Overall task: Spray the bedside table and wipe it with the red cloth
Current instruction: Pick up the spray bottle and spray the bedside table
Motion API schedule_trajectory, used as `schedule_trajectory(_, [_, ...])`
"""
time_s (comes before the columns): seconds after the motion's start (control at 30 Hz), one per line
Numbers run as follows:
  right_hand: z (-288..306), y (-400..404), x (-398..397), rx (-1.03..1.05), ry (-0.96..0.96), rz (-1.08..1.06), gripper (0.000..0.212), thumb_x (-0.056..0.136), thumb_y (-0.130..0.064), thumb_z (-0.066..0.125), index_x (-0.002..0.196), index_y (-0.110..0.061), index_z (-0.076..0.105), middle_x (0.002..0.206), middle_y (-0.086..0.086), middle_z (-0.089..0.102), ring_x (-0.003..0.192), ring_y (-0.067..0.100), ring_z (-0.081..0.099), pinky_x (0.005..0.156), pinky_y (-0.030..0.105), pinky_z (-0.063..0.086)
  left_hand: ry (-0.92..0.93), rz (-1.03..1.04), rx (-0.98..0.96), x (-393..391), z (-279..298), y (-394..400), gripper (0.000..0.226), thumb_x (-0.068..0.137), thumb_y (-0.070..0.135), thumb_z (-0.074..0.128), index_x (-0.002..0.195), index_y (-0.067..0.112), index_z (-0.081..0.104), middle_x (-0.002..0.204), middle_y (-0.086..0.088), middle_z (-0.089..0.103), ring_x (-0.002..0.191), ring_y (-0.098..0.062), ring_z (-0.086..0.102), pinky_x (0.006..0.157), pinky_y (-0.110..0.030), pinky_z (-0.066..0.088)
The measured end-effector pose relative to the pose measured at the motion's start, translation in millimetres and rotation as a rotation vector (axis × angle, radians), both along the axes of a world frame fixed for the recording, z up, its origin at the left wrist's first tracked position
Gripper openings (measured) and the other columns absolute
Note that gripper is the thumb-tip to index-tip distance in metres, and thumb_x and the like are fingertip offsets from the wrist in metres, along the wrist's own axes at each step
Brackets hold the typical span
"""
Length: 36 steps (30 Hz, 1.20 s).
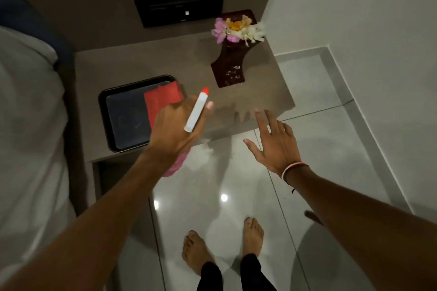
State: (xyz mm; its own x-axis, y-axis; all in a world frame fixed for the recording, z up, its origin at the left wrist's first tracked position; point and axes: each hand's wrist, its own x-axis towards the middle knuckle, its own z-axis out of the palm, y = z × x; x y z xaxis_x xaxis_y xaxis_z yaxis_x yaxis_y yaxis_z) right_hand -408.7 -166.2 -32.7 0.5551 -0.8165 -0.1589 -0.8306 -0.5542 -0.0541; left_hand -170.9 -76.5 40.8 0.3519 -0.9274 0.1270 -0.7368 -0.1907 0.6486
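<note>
The grey-brown bedside table (pixel 146 63) fills the middle of the view. My left hand (pixel 175 129) hovers over its front edge, shut on a spray bottle (pixel 196 111) with a white head and red nozzle; its pink body (pixel 177 163) shows below my wrist. A red cloth (pixel 163 99) lies half on a black tray (pixel 111 120), just beyond my left hand. My right hand (pixel 274 141) is open, fingers spread, above the table's front right edge and holds nothing.
A dark vase with flowers (pixel 233 54) stands at the table's back right. A white bed (pixel 28 125) borders the left. A black wall panel (pixel 179 8) sits behind the table. Glossy floor tiles (pixel 319 129) and my bare feet (pixel 224 243) are below.
</note>
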Motion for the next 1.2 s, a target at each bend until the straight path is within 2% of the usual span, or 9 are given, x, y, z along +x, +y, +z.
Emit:
schedule_trajectory(0.13, [1, -1, -28, 0.009, 0.005, -0.031, 0.078, 0.094, -0.061, 0.045, 0.154, -0.015, 0.027, 0.155, 0.020, 0.041, 0.129, 0.037, 0.055, 0.105, 0.050, 0.046, -0.079, 0.011, 0.056, -31, -22, -14, 0.041, 0.105, 0.042, 0.047, 0.097, 0.010, 0.069, 0.054, -0.003, 0.056, 0.043, -0.026, 0.053, 0.049, -0.037, 0.054])
schedule_trajectory(0.23, [-3, 0, -43, 0.023, 0.020, -0.035, 0.078, 0.094, -0.061, 0.044, 0.154, -0.014, 0.028, 0.154, 0.022, 0.043, 0.128, 0.037, 0.056, 0.103, 0.050, 0.048, -0.111, 0.017, 0.106, -42, -37, -15, 0.046, 0.104, 0.046, 0.043, 0.092, 0.010, 0.068, 0.057, -0.010, 0.063, 0.048, -0.033, 0.059, 0.053, -0.040, 0.056])
schedule_trajectory(0.43, [-12, 2, -56, 0.046, 0.037, -0.033, 0.076, 0.094, -0.061, 0.044, 0.151, -0.012, 0.033, 0.152, 0.023, 0.045, 0.122, 0.038, 0.061, 0.098, 0.051, 0.052, -0.131, 0.019, 0.156, -38, -51, -8, 0.045, 0.105, 0.043, 0.044, 0.089, 0.007, 0.065, 0.063, -0.013, 0.067, 0.052, -0.033, 0.064, 0.055, -0.044, 0.059])
schedule_trajectory(0.57, [-16, 3, -50, 0.050, 0.038, -0.012, 0.075, 0.094, -0.061, 0.042, 0.150, -0.011, 0.035, 0.150, 0.021, 0.048, 0.119, 0.037, 0.063, 0.096, 0.049, 0.053, -0.070, 0.029, 0.128, -28, -52, -2, 0.044, 0.104, 0.043, 0.044, 0.086, 0.008, 0.065, 0.061, -0.014, 0.066, 0.050, -0.034, 0.063, 0.054, -0.044, 0.059])
schedule_trajectory(0.63, [-17, 4, -42, 0.058, 0.052, 0.010, 0.075, 0.094, -0.062, 0.040, 0.150, -0.012, 0.035, 0.151, 0.019, 0.047, 0.118, 0.035, 0.063, 0.095, 0.048, 0.054, 0.025, 0.067, 0.090, -16, -48, 2, 0.035, 0.105, 0.039, 0.050, 0.085, 0.013, 0.061, 0.064, -0.014, 0.066, 0.049, -0.028, 0.063, 0.052, -0.037, 0.058])
schedule_trajectory(0.73, [-19, 7, -20, 0.062, 0.047, 0.051, 0.075, 0.095, -0.063, 0.039, 0.150, -0.012, 0.035, 0.151, 0.018, 0.047, 0.115, 0.034, 0.065, 0.093, 0.046, 0.055, -0.029, 0.174, 0.019, 17, -36, 10, 0.037, 0.105, 0.044, 0.047, 0.083, 0.017, 0.059, 0.062, -0.007, 0.064, 0.046, -0.016, 0.059, 0.046, -0.022, 0.045])
schedule_trajectory(0.93, [-20, 13, 54, 0.076, -0.032, 0.133, 0.073, 0.094, -0.062, 0.042, 0.149, -0.014, 0.036, 0.149, 0.016, 0.049, 0.121, 0.033, 0.062, 0.095, 0.046, 0.056, -0.133, 0.434, -0.205, 108, -17, 17, 0.042, 0.107, 0.042, 0.043, 0.087, 0.010, 0.059, 0.070, -0.006, 0.061, 0.057, -0.026, 0.060, 0.055, -0.036, 0.049])
schedule_trajectory(1.03, [-21, 14, 97, 0.092, -0.080, 0.166, 0.073, 0.094, -0.061, 0.042, 0.149, -0.013, 0.035, 0.150, 0.015, 0.048, 0.126, 0.032, 0.059, 0.098, 0.045, 0.054, -0.091, 0.562, -0.263, 140, -22, 13, 0.040, 0.107, 0.045, 0.042, 0.085, 0.014, 0.055, 0.070, 0.001, 0.054, 0.056, -0.016, 0.054, 0.053, -0.026, 0.043])
schedule_trajectory(1.2, [-28, 7, 168, 0.176, -0.200, 0.189, 0.074, 0.094, -0.056, 0.049, 0.151, -0.011, 0.032, 0.150, 0.015, 0.047, 0.132, 0.030, 0.052, 0.106, 0.047, 0.049, 0.001, 0.679, -0.361, 173, -45, 4, 0.036, 0.106, 0.039, 0.048, 0.087, 0.009, 0.059, 0.071, -0.005, 0.061, 0.058, -0.019, 0.061, 0.056, -0.038, 0.053])
